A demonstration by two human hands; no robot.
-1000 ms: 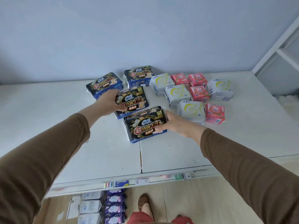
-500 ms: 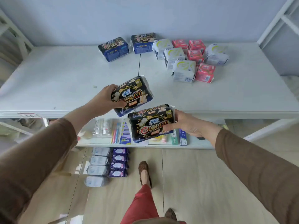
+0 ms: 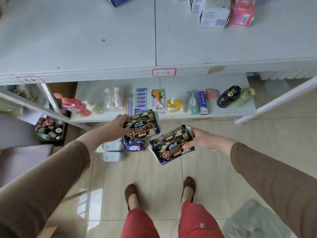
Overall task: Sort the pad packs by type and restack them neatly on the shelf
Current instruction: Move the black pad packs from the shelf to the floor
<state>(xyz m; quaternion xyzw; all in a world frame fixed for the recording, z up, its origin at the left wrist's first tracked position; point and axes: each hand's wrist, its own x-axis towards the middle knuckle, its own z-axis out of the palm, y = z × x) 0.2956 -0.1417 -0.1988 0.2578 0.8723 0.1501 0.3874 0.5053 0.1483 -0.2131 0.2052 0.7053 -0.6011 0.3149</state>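
A: While you stand facing the white shelf (image 3: pixel 85 48), your left hand (image 3: pixel 118 126) is wrapped around one black pad pack (image 3: pixel 142 127), fingers curled over its left end, and holds it in the air below the shelf's front edge.

B: And your right hand (image 3: pixel 202 140)?

A: It grips a second black pack (image 3: pixel 169 145) by its right end, thumb on the printed face and fingers behind. That pack is tilted, lower and to the right of the first; the two look close but apart.

B: Where are the other packs?

A: At the top right of the shelf, cut off by the frame, stand a white pack (image 3: pixel 214 16) and, touching it on its right, a pink pack (image 3: pixel 241 12). A blue corner (image 3: pixel 120 1) shows at the top edge, further left. On the floor below your left hand lie pale blue packs (image 3: pixel 111 150) and purple packs (image 3: pixel 134 146), partly hidden by the pack you hold; how many, you could not say from here.

B: Anything else?

A: A red-bordered label reading "1-2" (image 3: pixel 164 72) is stuck on the shelf's front edge. The lower shelf (image 3: pixel 223 110) carries toiletries, among them a yellow bottle (image 3: pixel 172 104) and a dark bottle (image 3: pixel 226 97). Your brown shoes (image 3: pixel 131 193) are planted on the tiled floor (image 3: pixel 154 177).
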